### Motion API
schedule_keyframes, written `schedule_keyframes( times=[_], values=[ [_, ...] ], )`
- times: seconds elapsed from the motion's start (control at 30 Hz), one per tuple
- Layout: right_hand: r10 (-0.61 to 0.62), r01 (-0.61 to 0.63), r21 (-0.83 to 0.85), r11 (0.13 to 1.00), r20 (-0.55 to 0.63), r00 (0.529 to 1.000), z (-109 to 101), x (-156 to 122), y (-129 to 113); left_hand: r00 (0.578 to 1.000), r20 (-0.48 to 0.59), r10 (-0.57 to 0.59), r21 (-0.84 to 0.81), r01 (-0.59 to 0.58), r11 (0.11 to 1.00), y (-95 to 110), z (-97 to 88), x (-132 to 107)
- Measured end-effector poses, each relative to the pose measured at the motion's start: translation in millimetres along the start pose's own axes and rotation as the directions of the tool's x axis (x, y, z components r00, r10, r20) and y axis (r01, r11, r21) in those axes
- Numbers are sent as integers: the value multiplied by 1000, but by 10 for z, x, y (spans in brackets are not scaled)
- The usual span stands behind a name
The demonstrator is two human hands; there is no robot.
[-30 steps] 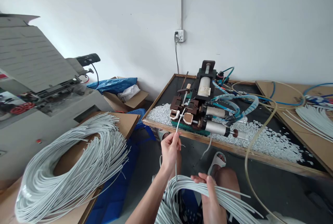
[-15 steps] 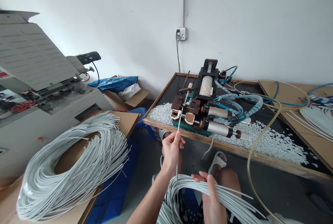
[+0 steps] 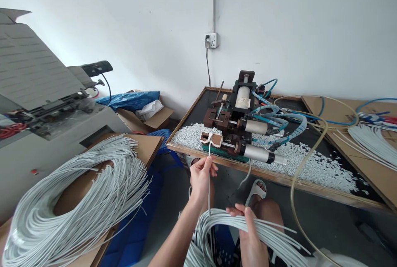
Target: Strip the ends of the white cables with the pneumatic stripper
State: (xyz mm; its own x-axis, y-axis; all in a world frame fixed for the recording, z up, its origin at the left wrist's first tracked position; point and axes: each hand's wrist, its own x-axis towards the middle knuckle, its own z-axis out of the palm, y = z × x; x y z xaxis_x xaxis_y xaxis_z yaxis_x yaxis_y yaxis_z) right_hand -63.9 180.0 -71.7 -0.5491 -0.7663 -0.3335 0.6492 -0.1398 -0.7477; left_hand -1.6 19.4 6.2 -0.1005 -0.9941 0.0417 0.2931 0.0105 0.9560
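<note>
My left hand (image 3: 201,172) is closed in a pinch around a single white wire (image 3: 209,151). The wire's far end runs into the front clamp (image 3: 211,139) of a pneumatic machine, whose two pads are together around it. Below, the same wire trails down towards a bundle of white wires (image 3: 223,217) over my lap. My right hand (image 3: 252,234) is wrapped around that bundle, fingers curled from underneath with the thumb on the near side. Behind the clamp sits a brown jaw block (image 3: 217,119), with a gap between the two.
Short white offcuts (image 3: 325,171) are strewn over the wood-edged table (image 3: 266,178). Blue air hoses (image 3: 297,128) and a yellowish hose (image 3: 293,200) loop at the right. A large wire coil (image 3: 27,213) lies on cardboard at left, beside a grey machine (image 3: 37,68).
The clamp pads have come together on the wire, and the brown jaw block has moved back from them. Both hands keep their grip. The view has shifted slightly.
</note>
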Motion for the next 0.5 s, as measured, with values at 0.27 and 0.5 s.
schedule_keyframes(
  times=[0.27, 0.5],
  values=[
    [-7, 9, -109, 994, 15, 1000, 82, -47, -47, 985, 163, -54, 114, 36, 993, 167, -131, -38],
    [-38, 122, -165, 979, 438, 898, 279, -184, -176, 975, 203, 93, 331, -158, 930, 301, -600, -403]
  ],
)
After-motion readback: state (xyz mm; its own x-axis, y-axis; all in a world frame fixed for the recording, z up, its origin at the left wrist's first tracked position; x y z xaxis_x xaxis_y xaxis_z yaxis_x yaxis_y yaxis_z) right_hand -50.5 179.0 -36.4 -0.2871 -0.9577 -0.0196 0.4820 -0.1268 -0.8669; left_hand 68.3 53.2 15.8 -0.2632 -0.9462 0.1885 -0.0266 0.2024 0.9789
